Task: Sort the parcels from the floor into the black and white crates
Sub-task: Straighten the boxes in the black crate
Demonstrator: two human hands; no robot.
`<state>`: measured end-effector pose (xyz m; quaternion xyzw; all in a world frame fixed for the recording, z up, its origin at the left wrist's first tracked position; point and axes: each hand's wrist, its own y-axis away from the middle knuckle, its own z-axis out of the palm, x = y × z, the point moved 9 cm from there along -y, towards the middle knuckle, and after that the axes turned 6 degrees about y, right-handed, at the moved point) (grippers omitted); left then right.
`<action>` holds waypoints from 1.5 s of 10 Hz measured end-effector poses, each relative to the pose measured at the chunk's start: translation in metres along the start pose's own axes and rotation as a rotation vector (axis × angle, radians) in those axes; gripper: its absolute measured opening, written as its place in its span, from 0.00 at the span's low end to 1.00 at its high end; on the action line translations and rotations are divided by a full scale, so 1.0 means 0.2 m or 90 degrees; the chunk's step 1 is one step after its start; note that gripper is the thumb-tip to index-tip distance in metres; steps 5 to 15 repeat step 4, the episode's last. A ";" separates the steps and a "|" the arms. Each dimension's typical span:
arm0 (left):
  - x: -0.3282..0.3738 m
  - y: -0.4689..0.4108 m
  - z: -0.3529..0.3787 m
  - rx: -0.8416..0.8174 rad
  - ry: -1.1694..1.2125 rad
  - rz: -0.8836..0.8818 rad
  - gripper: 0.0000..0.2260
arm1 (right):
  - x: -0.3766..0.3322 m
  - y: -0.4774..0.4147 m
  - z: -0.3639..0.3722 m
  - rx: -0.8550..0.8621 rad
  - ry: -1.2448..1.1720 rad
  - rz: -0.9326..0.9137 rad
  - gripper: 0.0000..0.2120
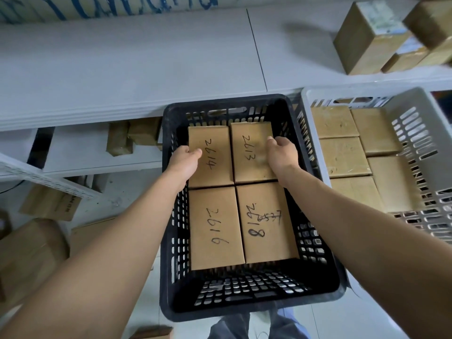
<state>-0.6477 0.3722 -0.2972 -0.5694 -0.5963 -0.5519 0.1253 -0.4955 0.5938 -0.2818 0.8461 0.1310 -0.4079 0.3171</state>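
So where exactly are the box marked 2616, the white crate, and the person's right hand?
box marked 2616 [215, 228]: head view, middle of its top face, by the written number.
white crate [415, 123]: head view, on its slotted right wall.
right hand [281, 152]: head view, back of the hand, resting on the 2613 box.

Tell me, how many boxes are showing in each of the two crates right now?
Black crate: 4 boxes, marked 2614, 2613, 2616 and 2618.
White crate: 6 boxes showing.
Total: 10 boxes.
The left hand rests on 2614, the right hand on 2613.
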 end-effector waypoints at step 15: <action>0.02 0.20 -0.04 0.021 0.008 0.057 0.24 | -0.02 0.25 -0.09 -0.010 -0.039 -0.029 0.22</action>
